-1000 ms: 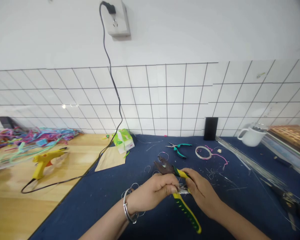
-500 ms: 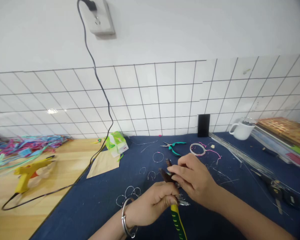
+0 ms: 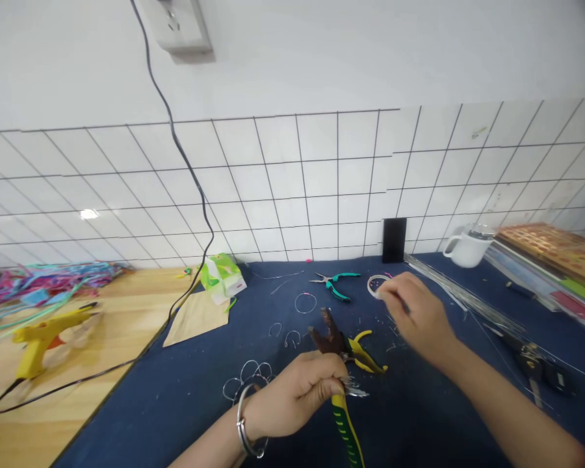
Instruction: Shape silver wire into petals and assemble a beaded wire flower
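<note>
My left hand (image 3: 302, 393) is closed around pliers (image 3: 338, 406) with green and yellow handles, gripping near the pivot. The dark jaws stand apart and point away from me. Thin silver wire pieces (image 3: 355, 389) stick out beside my left thumb. Further off to the right, my right hand (image 3: 419, 318) has its fingers pinched together; what they hold, if anything, cannot be made out. Just behind its fingertips lies a white ring (image 3: 373, 286), partly hidden. Small bent wire pieces (image 3: 292, 338) and a wire circle (image 3: 305, 302) rest on the dark blue cloth (image 3: 263, 292).
Teal-handled pliers (image 3: 338, 286) lie near the wall. Linked wire loops (image 3: 247, 374) sit beside my left wrist. Straight wires (image 3: 472, 302), another dark tool (image 3: 536, 364), a white mug (image 3: 468, 247) and stacked books (image 3: 550, 260) are on the right. A yellow glue gun (image 3: 49, 331) lies left.
My right hand has left the plier jaws and moved right and away, toward the white ring. The second plier handle now shows. My left hand stays in place; the view has shifted slightly.
</note>
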A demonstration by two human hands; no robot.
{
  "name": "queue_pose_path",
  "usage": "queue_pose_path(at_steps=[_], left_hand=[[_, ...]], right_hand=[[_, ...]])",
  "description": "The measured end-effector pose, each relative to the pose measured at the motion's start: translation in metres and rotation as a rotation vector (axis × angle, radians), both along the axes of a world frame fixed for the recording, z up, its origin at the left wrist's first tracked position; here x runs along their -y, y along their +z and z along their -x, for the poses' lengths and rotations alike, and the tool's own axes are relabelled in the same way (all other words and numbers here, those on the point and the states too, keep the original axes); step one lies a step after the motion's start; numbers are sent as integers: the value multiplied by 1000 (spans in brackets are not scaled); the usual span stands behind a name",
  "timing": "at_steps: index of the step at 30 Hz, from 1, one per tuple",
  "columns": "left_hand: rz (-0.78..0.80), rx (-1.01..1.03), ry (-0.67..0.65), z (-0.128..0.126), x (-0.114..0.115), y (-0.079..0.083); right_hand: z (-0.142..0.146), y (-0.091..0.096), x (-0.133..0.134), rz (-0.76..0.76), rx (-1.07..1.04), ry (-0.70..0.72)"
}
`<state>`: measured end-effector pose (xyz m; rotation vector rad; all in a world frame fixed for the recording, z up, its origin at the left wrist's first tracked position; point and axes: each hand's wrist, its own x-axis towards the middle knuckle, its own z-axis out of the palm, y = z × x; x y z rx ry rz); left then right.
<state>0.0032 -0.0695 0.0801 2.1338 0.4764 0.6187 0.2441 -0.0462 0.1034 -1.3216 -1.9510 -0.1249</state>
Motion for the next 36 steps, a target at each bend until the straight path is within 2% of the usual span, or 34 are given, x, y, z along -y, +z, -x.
queue_pose_path(at_steps=[2, 4, 6, 9, 11, 13, 15, 17, 19, 23, 26, 28, 32, 36], left_hand=[[3, 32, 0, 1, -1, 0], [7, 69, -10, 1, -1, 0], [17, 114, -27, 1, -1, 1], [39, 172, -45, 2, 0, 1], [56, 191, -49, 2, 0, 1], [77, 186, -53, 3, 0, 1], [113, 154, -67, 6, -1, 3], [164, 80, -76, 10, -4, 6], [238, -12, -63, 14, -8, 10], [324, -63, -51, 17, -16, 15], [254, -6, 36, 13, -16, 11], [227, 35, 105, 8, -13, 3], [282, 141, 140, 0, -6, -14], [375, 241, 167, -5, 0, -17]], right_hand=[[-28, -13, -11, 35, 176, -175], [-46, -24, -16, 66, 234, -180], [-49, -29, -11, 238, 109, 47], [-29, -30, 3, 813, -218, 602], [-10, -35, 10, 1143, -420, 897], [8, -49, 14, 1391, -623, 1106], [23, -69, 17, 1543, -778, 1246], [33, -86, 21, 1503, -1005, 1276], [39, -93, 27, 1508, -1129, 1268], [39, -81, 35, 1425, -1247, 1095], [40, -69, 39, 1302, -1347, 997], [42, -66, 41, 1275, -1377, 1009], [46, -65, 43, 1291, -1407, 1015], [51, -67, 47, 1396, -1383, 1095]])
